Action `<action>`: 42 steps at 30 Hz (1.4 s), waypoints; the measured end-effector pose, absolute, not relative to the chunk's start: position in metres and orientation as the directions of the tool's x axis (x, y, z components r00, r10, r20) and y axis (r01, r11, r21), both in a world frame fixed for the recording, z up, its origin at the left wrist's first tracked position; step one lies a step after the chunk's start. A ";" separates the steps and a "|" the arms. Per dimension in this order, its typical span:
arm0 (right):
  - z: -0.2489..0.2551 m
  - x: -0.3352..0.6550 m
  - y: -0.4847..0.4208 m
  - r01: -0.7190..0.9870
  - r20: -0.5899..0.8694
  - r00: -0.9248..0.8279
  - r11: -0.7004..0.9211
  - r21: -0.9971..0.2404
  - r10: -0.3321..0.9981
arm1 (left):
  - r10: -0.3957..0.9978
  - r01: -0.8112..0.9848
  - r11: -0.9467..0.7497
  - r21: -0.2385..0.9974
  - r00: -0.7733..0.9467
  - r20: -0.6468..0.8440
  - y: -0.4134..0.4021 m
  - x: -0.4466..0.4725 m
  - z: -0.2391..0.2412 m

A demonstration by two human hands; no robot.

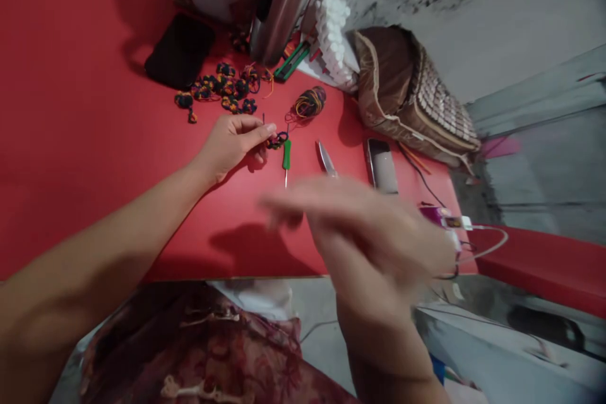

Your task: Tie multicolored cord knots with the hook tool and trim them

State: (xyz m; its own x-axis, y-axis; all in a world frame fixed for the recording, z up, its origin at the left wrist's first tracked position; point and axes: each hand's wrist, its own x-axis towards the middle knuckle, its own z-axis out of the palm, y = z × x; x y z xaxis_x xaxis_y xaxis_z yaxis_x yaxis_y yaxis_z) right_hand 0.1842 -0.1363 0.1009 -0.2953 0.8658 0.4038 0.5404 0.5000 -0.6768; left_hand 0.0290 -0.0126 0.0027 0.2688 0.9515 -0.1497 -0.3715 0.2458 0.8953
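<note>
My left hand (pixel 239 142) pinches a small dark, multicoloured crocheted yarn piece (pixel 276 141) between thumb and fingers. A short strand stands up above the fingertips. Just right of the piece lies a green-handled crochet hook (pixel 286 155), its thin metal shaft showing at both ends; whether it touches the yarn I cannot tell. Closer to the camera, my right hand (pixel 360 227) is raised over the table's front edge, smeared by motion, its fingers unclear. Behind the left hand sits a cluster of crocheted flower-like pieces (pixel 227 87). A ball of dark variegated yarn (pixel 310 102) lies beyond the hook.
On the red table (pixel 85 107) are a black flat object (pixel 180 50), a metal cylinder (pixel 284 6), a green cutter (pixel 291 62), a pointed metal blade (pixel 326 156) and a phone (pixel 382 165). A brown bag (pixel 407 88) stands against the wall. A white cable (pixel 492 229) hangs at right.
</note>
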 end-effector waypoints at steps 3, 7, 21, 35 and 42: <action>0.071 0.197 -0.070 0.457 0.570 -0.308 0.644 -0.614 0.762 | 0.948 -0.441 0.249 0.862 0.294 -0.124 -0.009 0.023 0.001; 0.018 0.213 -0.021 0.323 0.465 -0.375 0.583 -0.745 0.802 | 0.942 -0.449 0.270 0.852 0.306 -0.137 -0.006 0.018 -0.005; 0.009 0.240 -0.004 -0.418 -0.120 0.037 -0.094 -0.903 0.992 | 0.629 -0.216 0.076 0.973 0.768 0.121 -0.053 0.027 0.039; 0.013 0.215 -0.019 -0.442 -0.168 -0.238 -0.261 -0.858 0.957 | 0.994 -0.277 -0.079 0.958 0.048 0.096 -0.034 0.037 0.008; 0.016 0.213 -0.023 -0.351 -0.174 -0.268 -0.265 -0.898 0.947 | 0.936 -0.473 0.310 0.825 0.305 -0.177 -0.020 0.030 0.011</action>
